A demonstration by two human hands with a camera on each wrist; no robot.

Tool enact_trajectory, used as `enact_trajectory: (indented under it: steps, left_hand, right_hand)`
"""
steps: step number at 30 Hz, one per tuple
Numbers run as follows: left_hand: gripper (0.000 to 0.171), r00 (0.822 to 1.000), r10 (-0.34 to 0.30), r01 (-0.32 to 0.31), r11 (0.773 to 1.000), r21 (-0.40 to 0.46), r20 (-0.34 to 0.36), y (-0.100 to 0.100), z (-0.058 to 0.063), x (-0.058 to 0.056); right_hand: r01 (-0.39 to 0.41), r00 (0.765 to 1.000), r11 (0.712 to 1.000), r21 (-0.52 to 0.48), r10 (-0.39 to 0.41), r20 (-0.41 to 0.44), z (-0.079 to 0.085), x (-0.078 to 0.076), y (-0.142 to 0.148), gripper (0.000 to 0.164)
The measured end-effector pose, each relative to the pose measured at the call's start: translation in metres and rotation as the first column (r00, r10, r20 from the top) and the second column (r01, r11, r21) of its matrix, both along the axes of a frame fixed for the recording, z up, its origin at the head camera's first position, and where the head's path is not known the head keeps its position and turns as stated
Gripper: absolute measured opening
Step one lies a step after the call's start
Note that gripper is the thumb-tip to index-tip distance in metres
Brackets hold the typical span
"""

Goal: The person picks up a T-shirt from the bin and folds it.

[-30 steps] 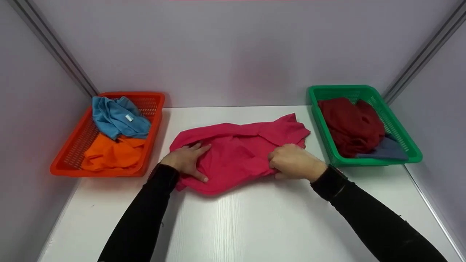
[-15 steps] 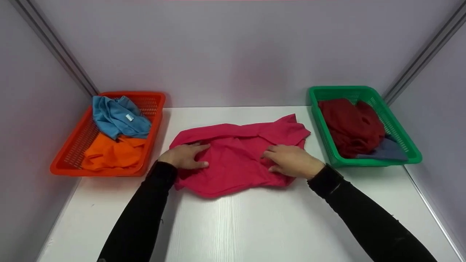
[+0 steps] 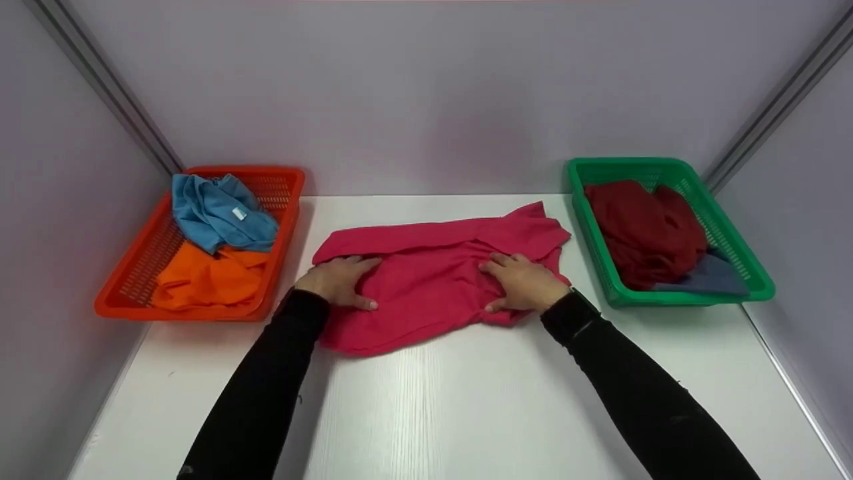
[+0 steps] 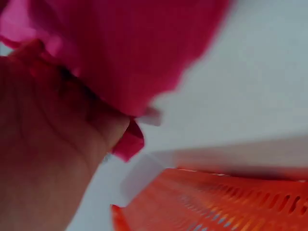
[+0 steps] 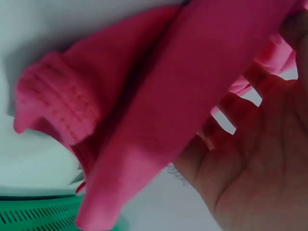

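Observation:
A crumpled pink garment (image 3: 433,287) lies in the middle of the white table (image 3: 466,413). My left hand (image 3: 343,279) lies flat on its left part with the fingers spread. My right hand (image 3: 518,280) presses flat on its right part, just below the collar end (image 3: 533,230). Neither hand grips the cloth. In the left wrist view the pink garment (image 4: 130,53) bunches against my palm (image 4: 48,144). The right wrist view shows a ribbed hem of the pink garment (image 5: 57,101) beside my spread fingers (image 5: 250,139).
An orange basket (image 3: 133,283) at the left holds a blue cloth (image 3: 220,213) and an orange cloth (image 3: 206,280). A green basket (image 3: 733,247) at the right holds a dark red garment (image 3: 646,230) and a grey-blue one (image 3: 716,277). Walls enclose the table on three sides.
My right hand let go of the bunched cloth and flattened on it. Both hands slid away from me, and the garment shifted slightly toward the back wall.

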State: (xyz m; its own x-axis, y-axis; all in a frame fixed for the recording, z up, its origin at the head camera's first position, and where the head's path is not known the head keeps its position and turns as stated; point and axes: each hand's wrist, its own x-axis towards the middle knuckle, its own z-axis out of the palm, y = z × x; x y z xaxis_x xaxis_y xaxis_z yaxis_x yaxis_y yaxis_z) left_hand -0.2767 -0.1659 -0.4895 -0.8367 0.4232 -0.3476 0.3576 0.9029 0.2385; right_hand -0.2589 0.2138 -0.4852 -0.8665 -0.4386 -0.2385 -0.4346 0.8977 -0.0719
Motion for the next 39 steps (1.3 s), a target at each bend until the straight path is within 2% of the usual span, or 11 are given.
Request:
enact_trajectory:
  steps: [2, 5, 8, 11, 17, 20, 23, 27, 31, 36, 39]
  left_hand:
    - [0.092, 0.998, -0.019, 0.017, 0.999, -0.031, -0.066, 0.003, 0.004, 0.010]
    - [0.090, 0.995, -0.028, 0.023, 0.999, -0.049, -0.093, 0.009, 0.009, 0.029]
    - [0.093, 0.999, -0.022, 0.021, 1.000, -0.021, -0.037, 0.012, 0.008, 0.046]
    - [0.098, 0.999, -0.009, 0.008, 0.999, 0.033, 0.033, 0.011, 0.002, 0.053]
    - [0.103, 0.999, 0.003, -0.007, 0.997, 0.079, 0.054, 0.004, -0.005, 0.043]
    - [0.103, 0.999, 0.006, -0.010, 0.997, 0.083, 0.051, -0.001, -0.006, 0.036]
    - [0.101, 0.999, 0.013, -0.017, 0.996, 0.090, 0.045, -0.005, -0.007, 0.029]
    - [0.100, 0.999, 0.020, -0.024, 0.995, 0.100, 0.038, -0.010, -0.007, 0.022]
    - [0.100, 0.999, 0.018, -0.022, 0.995, 0.101, 0.037, -0.011, -0.008, 0.019]
    - [0.100, 0.999, 0.015, -0.018, 0.995, 0.103, 0.029, -0.011, -0.007, 0.019]
    - [0.101, 0.999, 0.021, -0.025, 0.994, 0.107, 0.036, -0.011, -0.007, 0.019]
  right_hand:
    - [0.015, 1.000, 1.000, 0.007, -0.015, -0.008, -0.001, -0.004, 0.001, 0.092]
    - [0.027, 1.000, 1.000, 0.009, -0.026, -0.016, -0.003, -0.009, 0.002, 0.093]
    - [0.026, 0.999, 1.000, 0.011, -0.026, -0.024, -0.007, -0.012, 0.003, 0.094]
    - [0.025, 0.999, 1.000, 0.006, -0.025, -0.024, -0.009, -0.012, 0.007, 0.094]
    - [0.005, 0.997, 0.997, -0.078, 0.002, 0.081, -0.004, -0.010, 0.021, 0.085]
    - [-0.017, 0.989, 0.993, -0.119, 0.034, 0.146, -0.002, -0.010, 0.027, 0.069]
    - [-0.046, 0.987, 0.990, -0.134, 0.066, 0.144, -0.001, -0.011, 0.030, 0.048]
    - [-0.086, 0.996, 0.992, -0.091, 0.088, 0.027, -0.001, -0.011, 0.031, 0.029]
    - [-0.072, 0.993, 0.993, -0.094, 0.063, -0.095, 0.007, -0.012, 0.031, 0.029]
    - [-0.089, 0.973, 0.987, -0.134, 0.058, -0.223, 0.037, -0.010, 0.035, 0.033]
    - [-0.124, 0.962, 0.985, -0.122, 0.089, -0.260, 0.060, -0.001, 0.038, 0.035]
